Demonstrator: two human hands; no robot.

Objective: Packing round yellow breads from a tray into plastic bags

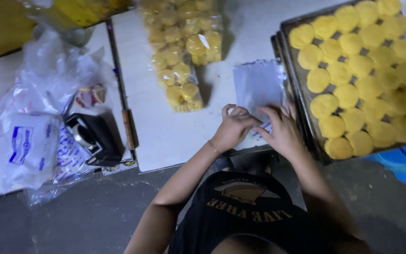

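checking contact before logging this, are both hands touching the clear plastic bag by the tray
Touching. The head view shows the left hand and right hand with fingers laid on the lower edge of the clear plastic bag, beside the tray.

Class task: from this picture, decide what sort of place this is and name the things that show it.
Probably a small bakery's packing area: a tray of round yellow biscuits, filled bags of biscuits, and both hands, left hand and right hand, on an empty clear bag.

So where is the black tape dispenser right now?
In the head view the black tape dispenser sits at lower left on the white table, between the plastic bags and a wooden stick, away from both hands.
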